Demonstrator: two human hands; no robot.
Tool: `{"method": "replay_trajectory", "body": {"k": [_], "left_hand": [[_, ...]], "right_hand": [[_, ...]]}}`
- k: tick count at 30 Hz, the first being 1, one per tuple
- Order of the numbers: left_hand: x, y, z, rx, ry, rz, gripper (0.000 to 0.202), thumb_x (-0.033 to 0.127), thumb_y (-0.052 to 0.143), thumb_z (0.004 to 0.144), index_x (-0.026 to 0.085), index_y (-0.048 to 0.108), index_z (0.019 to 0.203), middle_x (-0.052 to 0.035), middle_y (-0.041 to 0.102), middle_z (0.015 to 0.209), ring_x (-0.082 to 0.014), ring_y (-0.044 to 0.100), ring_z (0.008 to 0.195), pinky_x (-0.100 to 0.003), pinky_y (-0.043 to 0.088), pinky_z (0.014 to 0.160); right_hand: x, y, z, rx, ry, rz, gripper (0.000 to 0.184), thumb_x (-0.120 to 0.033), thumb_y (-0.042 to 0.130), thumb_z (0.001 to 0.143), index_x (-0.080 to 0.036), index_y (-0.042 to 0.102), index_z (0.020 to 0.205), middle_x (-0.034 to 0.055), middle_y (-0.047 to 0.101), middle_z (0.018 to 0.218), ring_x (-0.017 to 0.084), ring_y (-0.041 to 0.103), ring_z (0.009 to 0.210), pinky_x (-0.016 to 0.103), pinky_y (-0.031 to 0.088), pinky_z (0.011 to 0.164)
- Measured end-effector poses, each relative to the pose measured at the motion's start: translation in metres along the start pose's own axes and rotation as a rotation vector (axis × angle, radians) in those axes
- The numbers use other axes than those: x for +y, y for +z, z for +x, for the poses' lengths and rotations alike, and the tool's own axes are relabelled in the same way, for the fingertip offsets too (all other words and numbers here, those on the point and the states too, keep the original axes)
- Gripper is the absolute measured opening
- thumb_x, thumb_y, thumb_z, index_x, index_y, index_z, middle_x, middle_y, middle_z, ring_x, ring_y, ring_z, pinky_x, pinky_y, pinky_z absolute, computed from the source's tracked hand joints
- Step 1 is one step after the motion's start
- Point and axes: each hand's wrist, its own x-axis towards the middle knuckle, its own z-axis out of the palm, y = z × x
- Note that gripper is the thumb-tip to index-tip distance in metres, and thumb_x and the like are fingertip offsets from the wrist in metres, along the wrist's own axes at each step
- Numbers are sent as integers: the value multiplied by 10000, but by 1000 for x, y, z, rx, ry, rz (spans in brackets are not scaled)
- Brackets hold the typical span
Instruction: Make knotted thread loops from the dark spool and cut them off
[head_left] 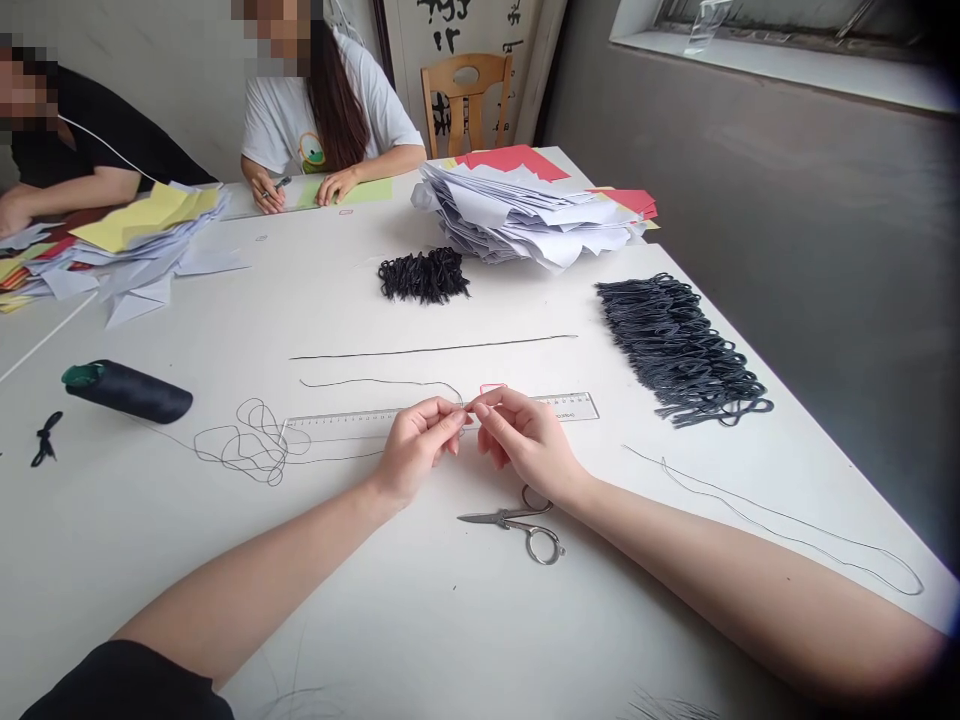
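Observation:
My left hand and my right hand meet fingertip to fingertip above the table, both pinching a thin black thread. One loose end of it trails to the left; the exact spot between the fingers is too small to make out. Beneath my hands lies a clear ruler, partly covered. Loose loops of thread run from a dark spool on the left towards my left hand. Small metal scissors rest just below my right hand, blades apart and pointing left.
A straight thread lies beyond the ruler. Bundles of black cord are at right, a smaller bundle further back. Paper stacks stand behind. A looped thread lies beside my right forearm. Two people sit across the table.

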Motion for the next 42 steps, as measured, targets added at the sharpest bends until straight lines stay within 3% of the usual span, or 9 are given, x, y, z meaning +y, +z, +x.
{"method": "replay_trajectory", "body": {"k": [20, 42], "left_hand": [[-4, -5, 2, -24, 61, 102, 224, 343, 575, 836, 176, 527, 694, 44, 421, 524, -77, 318, 485, -224, 204, 443], [-5, -4, 1, 6, 85, 121, 222, 352, 588, 822, 176, 542, 694, 37, 433, 532, -77, 331, 479, -231, 200, 439]], "right_hand": [[10, -10, 9, -129, 86, 59, 337, -494, 526, 896, -160, 558, 863, -9, 589, 586, 77, 503, 444, 204, 388, 458], [8, -9, 9, -117, 63, -5, 322, -480, 549, 880, -159, 568, 851, -24, 558, 550, 76, 485, 426, 216, 393, 469]]}}
